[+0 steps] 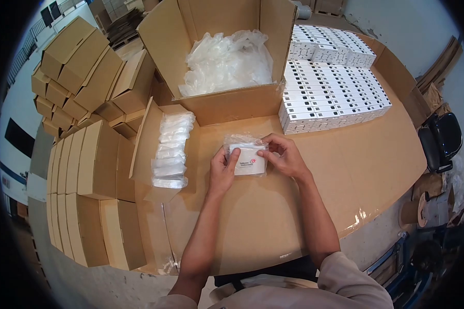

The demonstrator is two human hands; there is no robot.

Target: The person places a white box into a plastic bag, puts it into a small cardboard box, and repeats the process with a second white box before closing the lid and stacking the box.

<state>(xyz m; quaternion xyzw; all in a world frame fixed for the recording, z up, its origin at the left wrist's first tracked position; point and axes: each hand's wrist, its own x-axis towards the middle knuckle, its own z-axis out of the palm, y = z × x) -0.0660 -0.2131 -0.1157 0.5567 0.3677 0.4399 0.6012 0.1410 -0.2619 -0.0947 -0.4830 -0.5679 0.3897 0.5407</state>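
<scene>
On the near side of the open carton [239, 105], the white packet [248, 160] lies longer left-to-right between the person's left hand [222, 170], gripping its left edge, and right hand [288, 158], pinching its far-right corner.

Packing workshop — stacked cardboard boxes [98, 162]

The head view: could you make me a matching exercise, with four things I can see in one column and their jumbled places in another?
Things
1. White packet with red logo
2. Clear plastic bags
3. White printed boxes
4. Brown cardboard boxes

Places
A. Stacked to the right of the large open carton
B. Held between the left hand and right hand
C. Stacked at the left side
D. Heaped inside the large open carton

Pairs: 1-B, 2-D, 3-A, 4-C
</scene>
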